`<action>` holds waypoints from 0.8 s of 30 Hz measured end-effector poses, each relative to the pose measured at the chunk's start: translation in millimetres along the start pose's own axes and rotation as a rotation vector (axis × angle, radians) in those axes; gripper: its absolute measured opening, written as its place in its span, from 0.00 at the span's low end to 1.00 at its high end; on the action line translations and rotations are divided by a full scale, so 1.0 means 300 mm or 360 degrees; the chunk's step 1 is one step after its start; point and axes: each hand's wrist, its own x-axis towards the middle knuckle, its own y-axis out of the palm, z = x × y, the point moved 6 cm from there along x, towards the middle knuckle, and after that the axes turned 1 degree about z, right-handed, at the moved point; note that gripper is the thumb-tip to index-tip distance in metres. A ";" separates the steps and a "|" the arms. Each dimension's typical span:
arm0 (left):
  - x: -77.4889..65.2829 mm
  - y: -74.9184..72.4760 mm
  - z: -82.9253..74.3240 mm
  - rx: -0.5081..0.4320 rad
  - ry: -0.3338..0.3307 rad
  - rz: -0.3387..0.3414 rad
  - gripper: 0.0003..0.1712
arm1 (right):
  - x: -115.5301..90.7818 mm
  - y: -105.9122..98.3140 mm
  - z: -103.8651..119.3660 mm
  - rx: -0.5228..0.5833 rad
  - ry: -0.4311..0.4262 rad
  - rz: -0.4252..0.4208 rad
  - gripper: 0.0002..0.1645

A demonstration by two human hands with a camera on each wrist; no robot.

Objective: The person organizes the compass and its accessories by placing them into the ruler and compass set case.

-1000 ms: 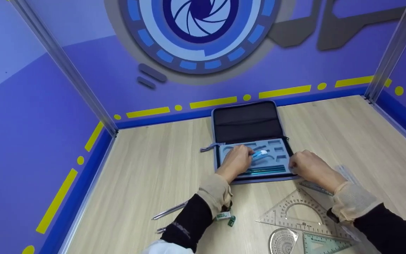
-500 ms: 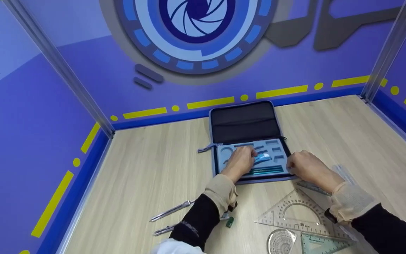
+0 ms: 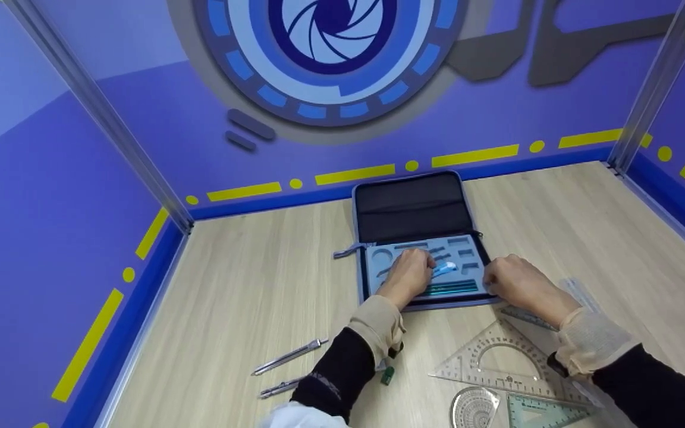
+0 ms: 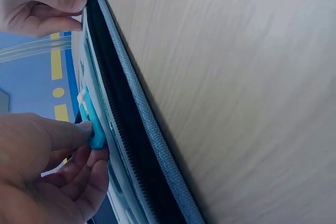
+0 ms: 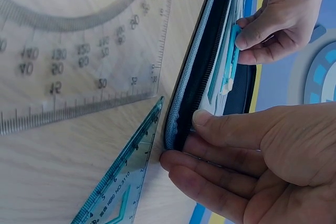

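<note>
A zip case [image 3: 415, 202] lies unfolded on the table, its lid against the back wall. Its lower half carries a light-blue foam insert [image 3: 457, 258] with shaped recesses. Over the insert, my left hand [image 3: 408, 276] pinches a slim turquoise item with a white end [image 4: 93, 121], its exact kind unclear. Teal pencils [image 3: 451, 288] lie in the front recess, partly behind that hand. My right hand [image 3: 519, 284] grips the case's front right corner, thumb on the insert side [image 5: 199, 119] and fingers along the outer edge.
Nearer on the table lie a large clear set square [image 3: 461, 362], a round-edged protractor [image 3: 473, 407], a smaller green set square [image 3: 547, 410], and a ruler [image 3: 580, 291] partly behind the right wrist. Metal compasses [image 3: 289, 356] and a small green piece [image 3: 387, 375] lie near the left forearm.
The left hand has shifted slightly right and lowered the turquoise item towards the foam insert. The right hand stays at the case corner. The head view has shifted a little.
</note>
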 end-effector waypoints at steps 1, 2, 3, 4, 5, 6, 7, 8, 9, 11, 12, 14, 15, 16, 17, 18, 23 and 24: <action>0.001 0.000 -0.001 0.0033 -0.0003 -0.0018 0.13 | -0.001 0.001 0.000 0.0009 0.0008 0.0010 0.07; 0.001 -0.001 -0.001 0.0063 -0.0007 -0.0032 0.12 | -0.002 0.002 -0.001 0.0019 0.0014 0.0020 0.07; 0.002 0.000 -0.001 0.0091 -0.0013 -0.0045 0.12 | -0.003 0.003 -0.001 0.0025 0.0020 0.0030 0.07; 0.003 0.000 0.000 0.0113 -0.0019 -0.0055 0.11 | -0.004 0.004 -0.002 0.0032 0.0027 0.0040 0.07; 0.004 0.002 0.001 0.0132 -0.0024 -0.0063 0.11 | -0.004 0.005 -0.003 0.0039 0.0034 0.0050 0.07; 0.004 0.004 0.001 0.0144 -0.0027 -0.0066 0.11 | -0.005 0.006 -0.004 0.0049 0.0043 0.0059 0.07; 0.005 0.005 0.002 0.0149 -0.0030 -0.0069 0.10 | -0.006 0.007 -0.004 0.0057 0.0050 0.0069 0.06; 0.005 0.007 0.003 0.0138 -0.0030 -0.0069 0.11 | -0.006 0.007 -0.004 0.0057 0.0050 0.0067 0.06; 0.005 0.008 0.004 0.0127 -0.0028 -0.0074 0.11 | -0.006 0.007 -0.004 0.0055 0.0051 0.0065 0.06; 0.005 0.009 0.005 0.0115 -0.0024 -0.0094 0.10 | -0.005 0.007 -0.004 0.0051 0.0051 0.0057 0.06; 0.004 0.008 0.005 0.0114 -0.0022 -0.0106 0.10 | -0.005 0.006 -0.004 0.0048 0.0051 0.0052 0.06; 0.004 0.007 0.006 0.0119 -0.0021 -0.0140 0.09 | -0.004 0.004 -0.003 0.0044 0.0045 0.0040 0.06; 0.004 0.006 0.005 0.0127 -0.0019 -0.0156 0.09 | -0.003 0.002 -0.002 0.0043 0.0041 0.0034 0.07; 0.005 0.006 0.005 0.0134 -0.0020 -0.0167 0.09 | -0.003 0.001 -0.002 0.0044 0.0036 0.0029 0.07; 0.006 0.006 0.004 0.0138 -0.0018 -0.0173 0.09 | -0.003 0.000 0.000 0.0046 0.0031 0.0025 0.08; 0.007 0.005 0.004 0.0144 -0.0016 -0.0179 0.09 | -0.003 -0.001 0.000 0.0049 0.0027 0.0021 0.08; 0.009 0.007 0.002 0.0162 -0.0027 -0.0167 0.09 | -0.003 -0.003 0.000 0.0045 0.0014 0.0012 0.08; 0.008 0.008 0.002 0.0166 -0.0032 -0.0163 0.09 | -0.003 -0.002 -0.001 0.0042 0.0013 0.0010 0.08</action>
